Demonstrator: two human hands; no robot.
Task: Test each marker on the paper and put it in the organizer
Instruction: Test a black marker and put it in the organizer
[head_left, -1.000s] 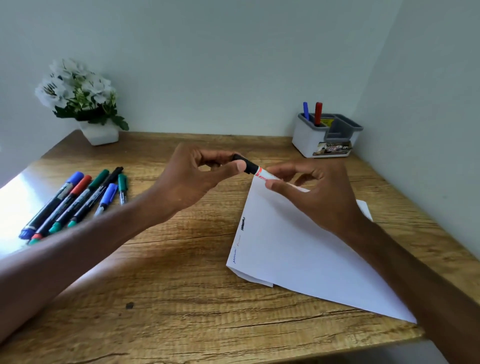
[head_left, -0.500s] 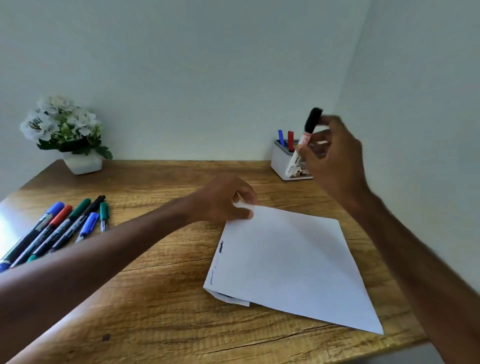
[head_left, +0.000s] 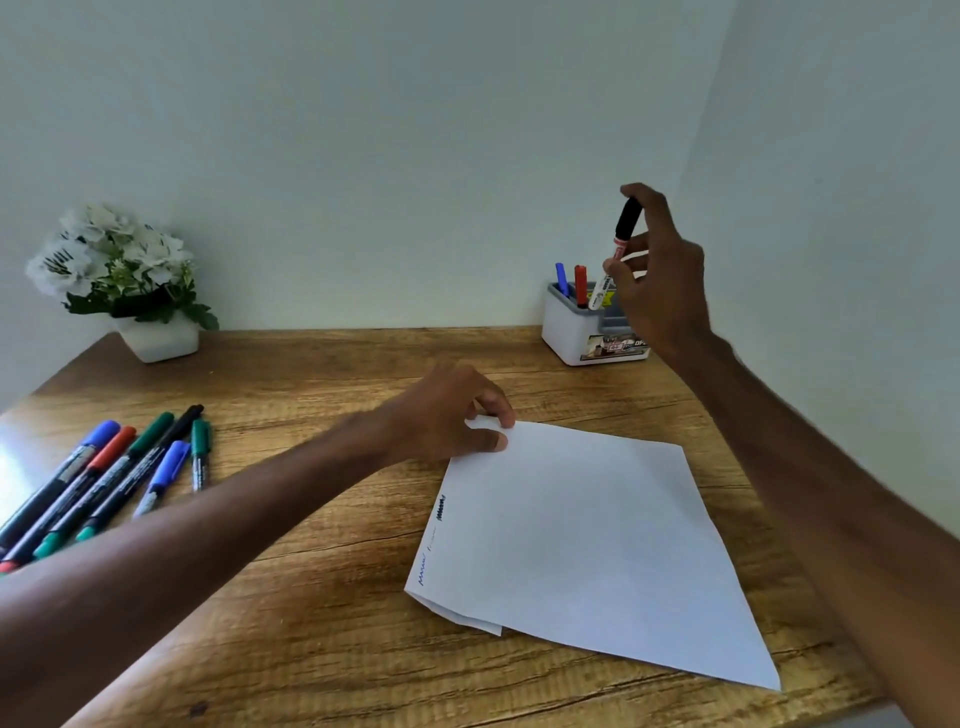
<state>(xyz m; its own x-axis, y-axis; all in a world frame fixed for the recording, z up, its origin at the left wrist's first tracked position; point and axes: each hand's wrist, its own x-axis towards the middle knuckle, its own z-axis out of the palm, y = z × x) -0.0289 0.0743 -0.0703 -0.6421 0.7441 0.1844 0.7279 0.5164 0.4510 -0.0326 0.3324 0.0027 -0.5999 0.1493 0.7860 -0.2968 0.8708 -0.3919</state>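
The right hand (head_left: 665, 280) is raised at the far right of the bench (head_left: 311, 623). Its grip is clamped on a marker (head_left: 621, 241), pinched between the thumb and fingertips. The marker has a black cap and a white barrel. It stands nearly upright, cap up, and its lower end is at the rim of the organizer (head_left: 571, 338); whether it touches I cannot tell.

The organizer is a white and grey box in the far right corner by the wall. A blue marker (head_left: 561, 278) and a red marker (head_left: 581, 285) stand upright in its left compartment.

The left hand (head_left: 452, 415) is at the far left corner of the paper (head_left: 587, 545). Its grip is closed on that corner, with the thumb on top and the fingers curled over the edge. The paper lies flat on the bench and has small blue and black scribbles along its left edge. A second sheet peeks out under its near corner.

Six more markers (head_left: 130, 467) lie side by side on the left of the bench, well apart from the paper. A white pot of white flowers (head_left: 156, 338) stands in the far left corner.
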